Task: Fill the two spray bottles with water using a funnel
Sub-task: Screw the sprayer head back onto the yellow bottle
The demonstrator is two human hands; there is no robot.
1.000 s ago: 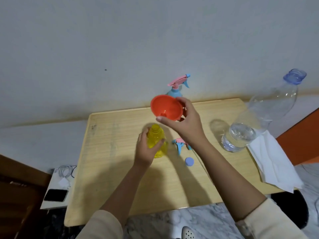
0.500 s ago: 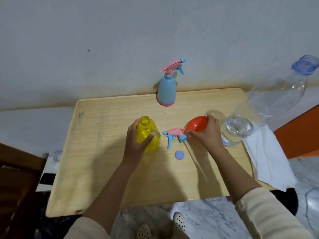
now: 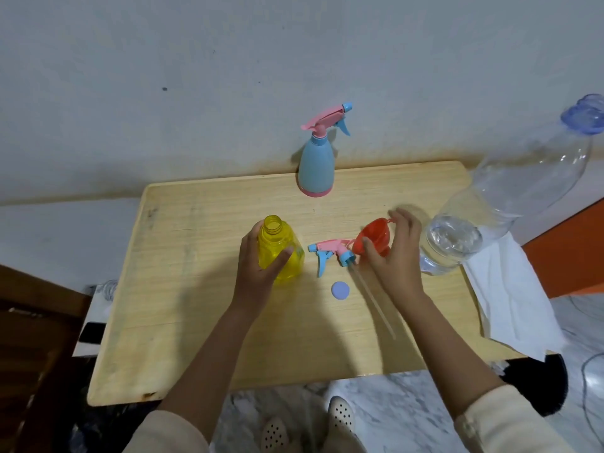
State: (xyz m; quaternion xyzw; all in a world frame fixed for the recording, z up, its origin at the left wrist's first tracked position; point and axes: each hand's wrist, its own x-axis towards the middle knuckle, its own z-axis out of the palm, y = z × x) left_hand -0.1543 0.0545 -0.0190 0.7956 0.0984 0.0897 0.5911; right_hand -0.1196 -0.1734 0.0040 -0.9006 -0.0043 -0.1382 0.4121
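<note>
A yellow spray bottle [image 3: 279,253] stands open-necked on the wooden table [image 3: 196,289], and my left hand [image 3: 255,269] grips its side. Its pink-and-blue spray head [image 3: 330,253] lies loose to the right, with the dip tube [image 3: 376,302] trailing toward me. A red funnel [image 3: 372,238] lies on its side on the table beside that head, held between the thumb and fingers of my right hand [image 3: 397,256]. A blue spray bottle [image 3: 315,168] with a pink trigger stands capped at the table's back edge.
A large clear water bottle [image 3: 490,217] with a little water in it stands at the right on a white cloth [image 3: 510,299]. A small blue cap [image 3: 340,290] lies near the spray head. The wall is right behind the table; a phone [image 3: 91,333] lies low at the left.
My right hand carried the red funnel from above the yellow bottle down and right to the table beside the spray head. My left hand stayed on the yellow bottle.
</note>
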